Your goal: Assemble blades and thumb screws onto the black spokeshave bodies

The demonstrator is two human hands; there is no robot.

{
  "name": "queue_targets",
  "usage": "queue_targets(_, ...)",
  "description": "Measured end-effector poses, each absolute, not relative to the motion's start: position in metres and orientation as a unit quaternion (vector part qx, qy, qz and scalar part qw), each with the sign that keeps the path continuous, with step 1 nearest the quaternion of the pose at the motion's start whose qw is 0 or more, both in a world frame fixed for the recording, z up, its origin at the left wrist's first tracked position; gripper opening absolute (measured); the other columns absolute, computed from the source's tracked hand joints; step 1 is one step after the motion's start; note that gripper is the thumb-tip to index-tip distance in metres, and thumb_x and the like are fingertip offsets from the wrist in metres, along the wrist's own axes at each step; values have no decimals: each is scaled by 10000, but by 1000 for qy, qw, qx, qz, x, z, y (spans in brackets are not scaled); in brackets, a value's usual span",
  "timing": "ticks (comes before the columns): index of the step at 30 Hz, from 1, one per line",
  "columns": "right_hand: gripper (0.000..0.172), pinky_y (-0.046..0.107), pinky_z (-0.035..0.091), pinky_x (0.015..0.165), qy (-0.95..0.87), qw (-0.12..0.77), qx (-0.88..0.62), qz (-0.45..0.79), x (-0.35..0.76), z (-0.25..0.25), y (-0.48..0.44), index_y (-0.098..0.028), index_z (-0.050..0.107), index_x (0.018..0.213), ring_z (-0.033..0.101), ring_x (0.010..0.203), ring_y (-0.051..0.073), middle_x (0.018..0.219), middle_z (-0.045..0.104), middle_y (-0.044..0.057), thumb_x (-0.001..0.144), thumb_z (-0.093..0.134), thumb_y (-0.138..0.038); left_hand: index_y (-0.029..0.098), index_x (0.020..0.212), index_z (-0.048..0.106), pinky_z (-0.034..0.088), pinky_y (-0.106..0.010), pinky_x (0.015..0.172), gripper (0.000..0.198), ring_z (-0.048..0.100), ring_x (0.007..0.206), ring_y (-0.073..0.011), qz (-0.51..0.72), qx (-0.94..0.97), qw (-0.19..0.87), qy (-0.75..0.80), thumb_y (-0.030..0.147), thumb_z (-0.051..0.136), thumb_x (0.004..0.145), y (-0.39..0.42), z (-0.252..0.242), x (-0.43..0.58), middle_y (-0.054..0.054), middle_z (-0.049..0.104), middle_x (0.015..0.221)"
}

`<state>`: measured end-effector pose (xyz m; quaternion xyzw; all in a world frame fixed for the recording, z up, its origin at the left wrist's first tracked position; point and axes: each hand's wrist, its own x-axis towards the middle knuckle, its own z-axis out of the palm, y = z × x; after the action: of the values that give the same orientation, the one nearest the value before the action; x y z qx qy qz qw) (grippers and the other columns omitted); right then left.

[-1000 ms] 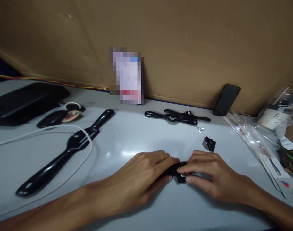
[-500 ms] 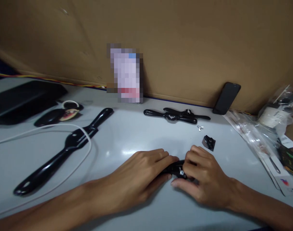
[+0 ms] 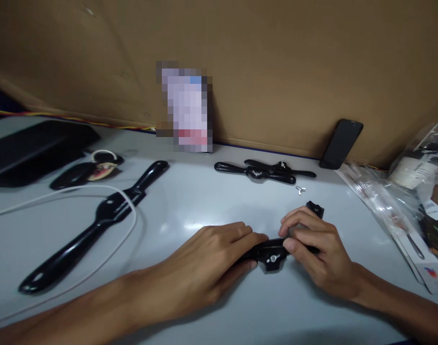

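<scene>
A black spokeshave (image 3: 272, 258) lies low over the table in front of me, a bright screw showing on its middle piece. My left hand (image 3: 219, 258) is wrapped round its left handle, hiding that end. At the right handle is my right hand (image 3: 319, 254), its thumb against the tool and its fingers bent loosely above; the grip there is partly hidden. Just behind those fingers sits a small black metal piece (image 3: 315, 208) with a hole. A silver wing screw (image 3: 300, 190) rests farther back.
Two more spokeshaves (image 3: 255, 173) lie at the back. On the left are a large black spokeshave body (image 3: 111, 206), a white cable (image 3: 135, 215) and a black case (image 3: 39, 151). A phone (image 3: 341, 143) leans on the cardboard wall (image 3: 276, 72); plastic-wrapped tools (image 3: 387, 215) lie right.
My right hand has shifted right, off the spokeshave's middle, and its fingers have loosened, uncovering the middle piece and screw. My left hand keeps its place.
</scene>
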<state>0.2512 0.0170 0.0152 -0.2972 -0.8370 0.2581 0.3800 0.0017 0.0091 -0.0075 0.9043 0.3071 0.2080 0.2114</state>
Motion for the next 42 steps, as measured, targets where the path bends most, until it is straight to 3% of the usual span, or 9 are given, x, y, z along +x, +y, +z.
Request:
queue_targets(3,100,381,551,803,-844,373,-278,266,253,19,15,-193,659,927,642,878,200,889,690,44,971,631,-109,250,1339,545,472,-311,670,331,664,788,-202,215,902,215,307,117,547,1036,9,-7,2,-5,690,983)
queue_targets(10,135,356,504,694,-881,354,-272,157,241,15,0,-178,662,1055,600,739,187,817,707,40,992,580,-92,252,1299,606,471,-304,666,304,664,776,-190,216,893,229,320,128,565,1024,8,-9,1,-12,694,970)
queue_targets(16,282,351,547,762,-866,371,-252,223,242,20,-2,-175,660,1221,631,818,189,875,771,40,1000,539,-46,241,1241,604,437,-299,634,264,640,738,-182,218,897,226,313,108,541,1022,9,-5,2,-11,686,952)
queue_targets(19,276,367,537,813,-882,358,-242,190,245,23,2,-139,662,1224,617,864,194,900,780,50,1006,530,-34,233,1170,613,408,-300,613,209,613,706,-179,212,899,221,313,110,530,1023,9,-4,3,-6,663,911)
queue_targets(23,243,373,478,742,-895,344,-267,94,247,23,5,-117,687,1165,582,790,196,806,719,41,1020,507,-42,229,1138,607,387,-316,602,174,592,689,-187,215,901,199,320,122,522,1031,8,-7,2,-9,647,897)
queue_targets(29,244,342,471,705,-902,330,-233,155,245,24,0,-112,704,1125,593,788,188,773,705,37,996,516,-23,244,1360,549,466,-319,683,330,664,806,-207,199,902,222,312,134,544,1049,8,-7,1,-22,687,1001)
queue_targets(34,260,351,492,721,-910,313,-239,129,245,24,1,-107,699,1140,598,822,202,803,711,50,1009,491,-23,238,1336,558,460,-319,671,303,656,796,-203,200,902,223,312,132,544,1052,9,-7,1,-10,678,986)
queue_targets(38,270,369,491,719,-917,306,-241,82,247,22,3,-82,705,1106,564,771,205,792,684,67,997,468,-14,226,1331,557,460,-331,663,290,649,790,-216,198,903,216,313,147,550,1051,8,-8,1,-15,673,985)
queue_targets(42,211,327,454,654,-905,341,-228,115,251,19,5,-95,692,1099,519,680,171,729,646,26,1025,500,-48,228,1363,544,477,-333,678,334,655,805,-220,193,903,219,314,132,552,1043,7,-6,1,-17,674,998)
